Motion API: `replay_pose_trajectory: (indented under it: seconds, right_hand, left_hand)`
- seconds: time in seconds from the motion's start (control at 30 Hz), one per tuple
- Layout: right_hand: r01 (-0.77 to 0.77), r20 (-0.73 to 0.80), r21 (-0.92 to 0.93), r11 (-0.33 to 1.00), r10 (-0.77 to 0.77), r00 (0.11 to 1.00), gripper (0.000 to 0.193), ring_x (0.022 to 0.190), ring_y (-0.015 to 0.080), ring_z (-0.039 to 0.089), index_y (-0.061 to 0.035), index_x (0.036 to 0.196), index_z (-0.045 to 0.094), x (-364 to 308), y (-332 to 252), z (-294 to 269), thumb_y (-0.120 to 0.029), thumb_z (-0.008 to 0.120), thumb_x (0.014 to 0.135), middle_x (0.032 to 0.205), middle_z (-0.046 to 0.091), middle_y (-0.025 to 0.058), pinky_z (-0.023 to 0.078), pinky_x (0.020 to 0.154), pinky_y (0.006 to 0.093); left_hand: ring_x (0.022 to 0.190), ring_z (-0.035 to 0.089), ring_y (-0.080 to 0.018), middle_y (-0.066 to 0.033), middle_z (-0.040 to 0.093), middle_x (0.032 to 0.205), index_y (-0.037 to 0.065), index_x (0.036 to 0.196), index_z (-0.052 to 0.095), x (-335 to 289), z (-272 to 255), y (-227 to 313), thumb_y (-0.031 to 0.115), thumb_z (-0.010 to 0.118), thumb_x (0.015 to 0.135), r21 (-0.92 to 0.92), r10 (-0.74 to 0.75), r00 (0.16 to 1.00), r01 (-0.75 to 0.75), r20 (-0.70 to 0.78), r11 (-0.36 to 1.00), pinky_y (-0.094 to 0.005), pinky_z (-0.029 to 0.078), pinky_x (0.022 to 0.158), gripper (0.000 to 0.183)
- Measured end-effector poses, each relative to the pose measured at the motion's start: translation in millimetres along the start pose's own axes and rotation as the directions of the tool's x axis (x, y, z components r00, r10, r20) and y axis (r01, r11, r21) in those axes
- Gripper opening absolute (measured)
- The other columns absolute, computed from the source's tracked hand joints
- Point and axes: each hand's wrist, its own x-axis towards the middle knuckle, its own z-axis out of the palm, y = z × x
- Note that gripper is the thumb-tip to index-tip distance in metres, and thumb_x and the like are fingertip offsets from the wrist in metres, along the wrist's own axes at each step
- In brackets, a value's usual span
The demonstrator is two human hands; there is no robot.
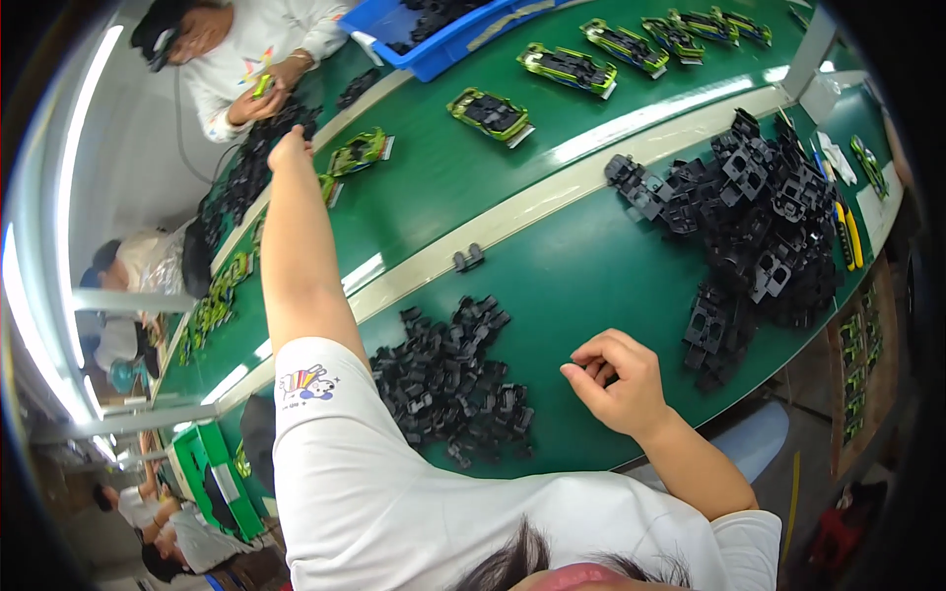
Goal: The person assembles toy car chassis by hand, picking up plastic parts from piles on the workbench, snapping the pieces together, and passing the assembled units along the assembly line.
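Observation:
My left arm stretches far across the green bench, and my left hand (290, 150) is at the heap of black plastic parts (246, 177) along the far edge. Its fingers are mostly hidden, so what they hold cannot be made out. Close to that wrist lies a green-and-black toy car body (357, 151). My right hand (623, 382) hovers over the near bench with fingers loosely curled in and the thumb alongside; nothing shows in it. Between my arms is a pile of small black plastic pieces (453, 379). A larger heap of black molded parts (759, 217) lies to the right.
Several green car bodies (570, 71) sit spaced along the green belt (424, 207). A blue bin (434, 49) of black parts stands at the back. Opposite, a co-worker (261, 59) handles a green piece. Yellow-handled tools (847, 236) lie far right; a green crate (212, 473) is lower left.

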Motion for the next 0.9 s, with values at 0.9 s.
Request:
replay_pose_trajectory:
  seconds: [0.9]
  right_hand:
    - [-0.053, -0.339, -0.734, 0.677, -0.297, 0.893, 0.040, 0.086, 0.0277, 0.057, -0.0026, 0.097, 0.058, -59, 7, -75, -0.019, 0.076, 0.066, 0.107, 0.055, 0.0137, 0.048, 0.077, 0.0351]
  left_hand:
    - [0.081, 0.055, -0.0095, -0.0117, 0.057, 0.105, -0.003, 0.097, 0.059, -488, -166, -88, -0.002, 0.059, 0.081, -0.315, 0.526, 0.331, -0.518, 0.783, 0.795, -0.0194, 0.044, 0.067, 0.016]
